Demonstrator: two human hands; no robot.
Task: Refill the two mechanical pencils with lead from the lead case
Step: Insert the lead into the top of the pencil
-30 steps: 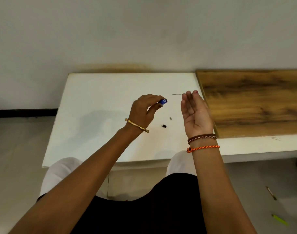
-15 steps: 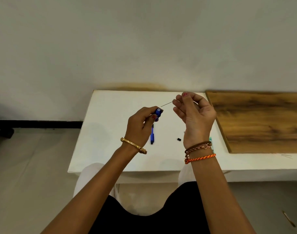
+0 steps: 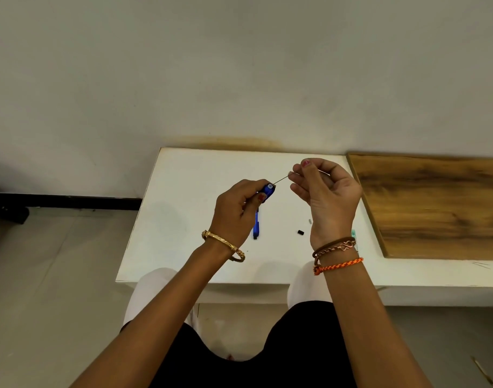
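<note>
Our right hand (image 3: 325, 189) pinches the thin lead (image 3: 281, 179), which snaps easily, so we hold it softly near its tip, aiming toward eight o'clock into the light blue pencil (image 3: 260, 208) our left hand (image 3: 237, 212) grips.

Illumination is soft, even and moderately bright, its source outside the frame. The white table (image 3: 183, 191) shows faint, diffuse shadows left of centre. No glare. Focus is fairly sharp centrally; wide-angle distortion bends lines toward the edges. Lower corners appear dimmer.
</note>
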